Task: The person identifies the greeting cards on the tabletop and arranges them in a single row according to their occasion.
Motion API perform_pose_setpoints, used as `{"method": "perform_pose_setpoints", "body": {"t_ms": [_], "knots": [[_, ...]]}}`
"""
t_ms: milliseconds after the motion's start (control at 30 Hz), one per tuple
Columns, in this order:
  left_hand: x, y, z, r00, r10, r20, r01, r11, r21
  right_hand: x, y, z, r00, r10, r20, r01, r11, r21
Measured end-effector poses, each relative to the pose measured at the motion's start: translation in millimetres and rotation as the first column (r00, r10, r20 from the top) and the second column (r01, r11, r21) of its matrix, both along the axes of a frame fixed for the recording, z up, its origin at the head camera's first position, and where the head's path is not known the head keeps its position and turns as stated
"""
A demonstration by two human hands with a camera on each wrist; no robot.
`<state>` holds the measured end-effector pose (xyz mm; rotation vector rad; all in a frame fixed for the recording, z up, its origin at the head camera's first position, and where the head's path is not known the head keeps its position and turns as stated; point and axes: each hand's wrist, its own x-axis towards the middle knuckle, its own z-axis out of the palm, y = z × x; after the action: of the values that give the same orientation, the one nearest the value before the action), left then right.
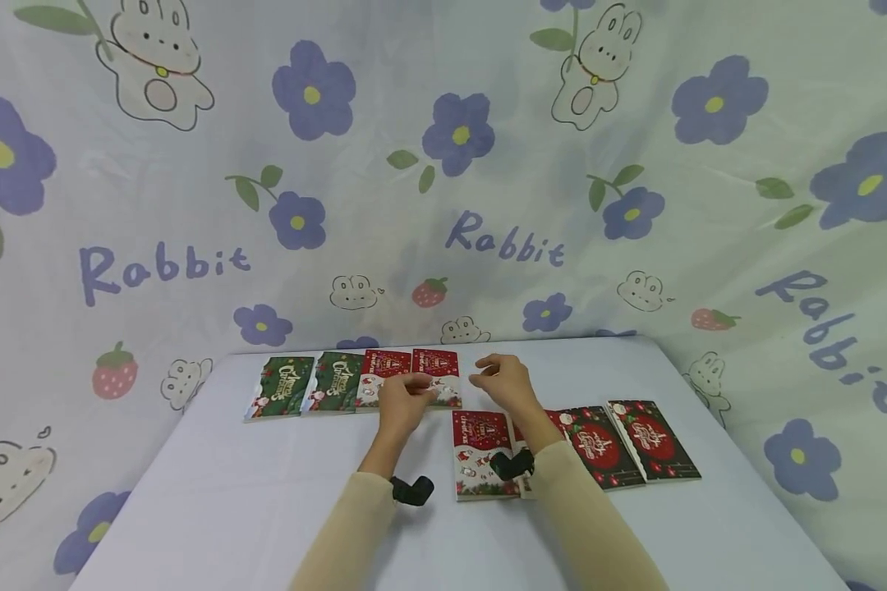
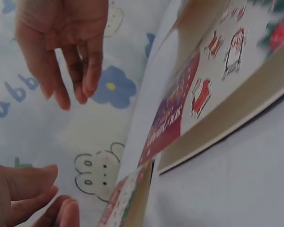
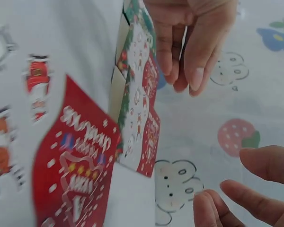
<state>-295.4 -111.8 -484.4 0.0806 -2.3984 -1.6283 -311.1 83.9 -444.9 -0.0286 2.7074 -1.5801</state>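
My left hand (image 1: pixel 402 402) hovers over the right end of the back row, its fingers loosely bent with nothing between them. Beneath it lie two red-and-white Christmas booklets, the left one (image 1: pixel 384 361) and the right one (image 1: pixel 438 361). To the right, my right hand (image 1: pixel 512 384) is held above the table with relaxed, parted fingers and no object in them. Below it in the front row is a red-and-white booklet (image 1: pixel 482 455); another beside it is mostly hidden by my right forearm. In the right wrist view the left hand (image 3: pixel 191 42) hangs beyond the booklets, fingertips downward.
Two green Christmas booklets, one (image 1: pixel 284 386) at the far left and one (image 1: pixel 336 382) beside it, continue the back row. Two dark booklets with red circles, one (image 1: pixel 602 447) and one (image 1: pixel 654 439), lie front right. A rabbit-print curtain (image 1: pixel 384 246) stands behind the white table (image 1: pixel 266 501).
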Motion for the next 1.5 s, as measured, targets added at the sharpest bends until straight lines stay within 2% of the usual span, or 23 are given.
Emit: {"method": "perform_pose_setpoints", "body": {"t_ms": [167,333,667,833,1000,1500], "knots": [[11.4,7,-0.4,0.998,-0.054,0.028,0.054,0.998,-0.021,13.6,17,-8.6,1.000,0.004,-0.005,-0.004,0.999,-0.036],[18.3,12,-7.2,0.993,-0.090,0.079,0.093,0.995,-0.032,22.5,29,-16.9,1.000,-0.016,0.005,0.016,0.999,-0.031],[28.5,15,-23.9,0.985,-0.093,0.146,0.099,0.995,-0.031,29.9,41,-32.4,0.998,-0.002,0.057,0.005,0.999,-0.039],[29.4,17,-27.6,0.980,-0.102,0.170,0.105,0.994,-0.005,28.4,42,-38.8,0.997,0.018,0.075,-0.015,0.999,-0.038],[29.2,21,-27.7,0.976,-0.119,0.180,0.120,0.993,0.006,27.8,44,-44.8,0.995,0.004,0.096,-0.002,1.000,-0.023],[30.4,28,-31.0,0.981,-0.126,0.147,0.125,0.992,0.015,29.4,45,-55.7,0.993,-0.042,0.114,0.048,0.998,-0.051]]}}
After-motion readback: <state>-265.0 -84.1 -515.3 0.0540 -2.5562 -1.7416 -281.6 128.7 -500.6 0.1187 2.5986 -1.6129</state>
